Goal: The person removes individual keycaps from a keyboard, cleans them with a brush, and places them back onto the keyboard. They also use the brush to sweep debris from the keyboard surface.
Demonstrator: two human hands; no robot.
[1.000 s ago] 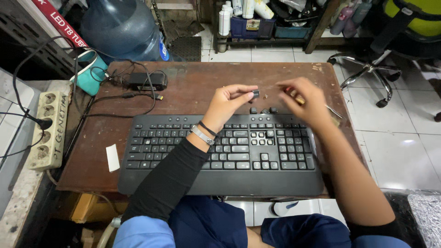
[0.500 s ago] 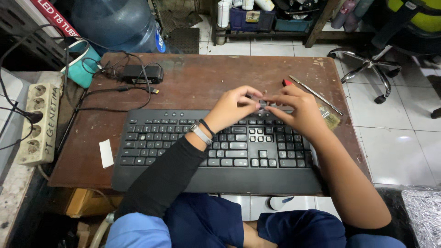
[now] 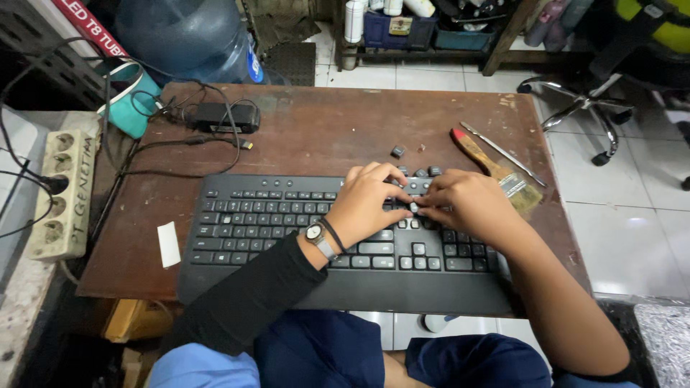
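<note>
A black keyboard (image 3: 287, 223) lies across the front of a worn brown wooden table (image 3: 323, 136). Both my hands rest on its right half. The fingertips of my left hand (image 3: 366, 201), which has a watch and a band at the wrist, meet those of my right hand (image 3: 467, 205) over the key block. Both pinch a small keycap (image 3: 413, 207) pressed down among the keys. Loose keycaps lie just behind the keyboard, one dark keycap (image 3: 397, 151) farther back and a pair of keycaps (image 3: 435, 171) beside my fingers.
A wooden paintbrush (image 3: 496, 169) and a thin metal tool (image 3: 503, 153) lie at the right. A black power adapter (image 3: 223, 117) with cables sits back left, near a teal cup (image 3: 129, 100). A power strip (image 3: 61, 190) lies off the left edge, a white paper slip (image 3: 169, 244) near the keyboard.
Both hands came down from above the table behind the keyboard onto its right key block. Their fingertips have closed together on the small keycap there.
</note>
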